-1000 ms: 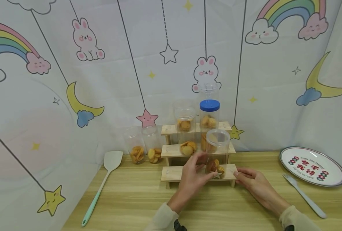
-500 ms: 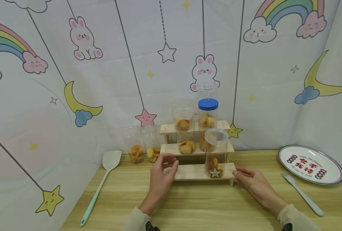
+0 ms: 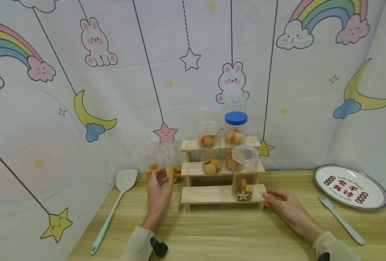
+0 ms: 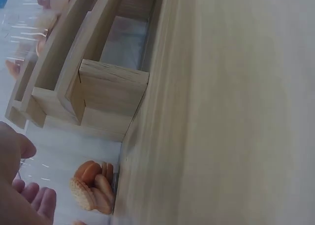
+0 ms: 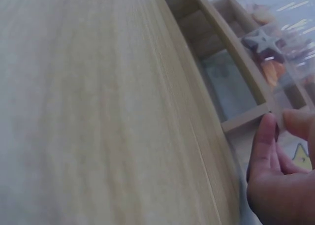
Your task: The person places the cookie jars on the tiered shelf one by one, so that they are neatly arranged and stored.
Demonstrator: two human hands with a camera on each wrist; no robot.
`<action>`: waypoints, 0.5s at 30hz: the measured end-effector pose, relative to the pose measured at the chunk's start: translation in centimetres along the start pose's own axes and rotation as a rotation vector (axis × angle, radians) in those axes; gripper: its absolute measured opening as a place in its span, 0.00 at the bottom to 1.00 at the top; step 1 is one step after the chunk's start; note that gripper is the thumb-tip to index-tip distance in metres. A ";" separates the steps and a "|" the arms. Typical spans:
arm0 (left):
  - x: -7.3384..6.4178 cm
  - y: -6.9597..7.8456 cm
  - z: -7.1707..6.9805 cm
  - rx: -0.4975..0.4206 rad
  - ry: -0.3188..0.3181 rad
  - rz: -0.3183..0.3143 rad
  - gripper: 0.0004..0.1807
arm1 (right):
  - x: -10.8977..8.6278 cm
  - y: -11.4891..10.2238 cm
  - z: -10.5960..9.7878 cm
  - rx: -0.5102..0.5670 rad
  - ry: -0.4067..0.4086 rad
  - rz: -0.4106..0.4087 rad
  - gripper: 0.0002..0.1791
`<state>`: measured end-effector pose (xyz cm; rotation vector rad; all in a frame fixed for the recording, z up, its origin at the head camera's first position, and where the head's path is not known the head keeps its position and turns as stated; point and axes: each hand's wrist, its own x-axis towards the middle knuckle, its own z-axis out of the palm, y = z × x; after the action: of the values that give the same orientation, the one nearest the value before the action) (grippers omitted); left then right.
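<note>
My left hand [image 3: 158, 194] is at the two clear plastic jars on the left, its fingers loosely spread in front of the nearer jar [image 3: 168, 154] of biscuits. In the left wrist view, that hand [image 4: 19, 200] has a gap between thumb and fingers, beside the biscuits [image 4: 91, 188]. The other jar [image 3: 149, 156] stands just left of it. With thumb and fingers, my right hand [image 3: 287, 208] pinches the right end of the lowest step of a wooden three-tier stand [image 3: 202, 195]. On that step is a clear jar [image 3: 245, 168] with a star-shaped biscuit [image 3: 243, 195] at its front.
Higher steps carry more biscuit jars, among them a clear jar [image 3: 210, 152] and one with a blue lid [image 3: 236, 118]. A spatula [image 3: 122, 188] lies at the left. At the right are a plate [image 3: 330, 192] and a fork [image 3: 343, 221]. A printed cloth hangs behind.
My left hand has let go of the star-biscuit jar on the lowest step and moved left to the jars beside the stand. The right hand has stayed at the step's end.
</note>
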<state>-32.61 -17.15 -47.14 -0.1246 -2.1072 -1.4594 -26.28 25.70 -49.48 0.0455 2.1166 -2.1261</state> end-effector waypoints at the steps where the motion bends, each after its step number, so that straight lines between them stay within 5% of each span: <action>1: 0.1 -0.1 0.1 0.001 -0.004 -0.012 0.27 | 0.0 0.0 0.0 0.003 0.001 0.002 0.40; 15: 1.3 -0.7 1.7 0.119 -0.020 -0.138 0.41 | -0.1 -0.1 0.0 0.018 -0.019 0.018 0.41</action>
<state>-34.62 -16.25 -47.51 0.0528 -2.2516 -1.4111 -26.17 25.76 -49.34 0.0456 2.0792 -2.1268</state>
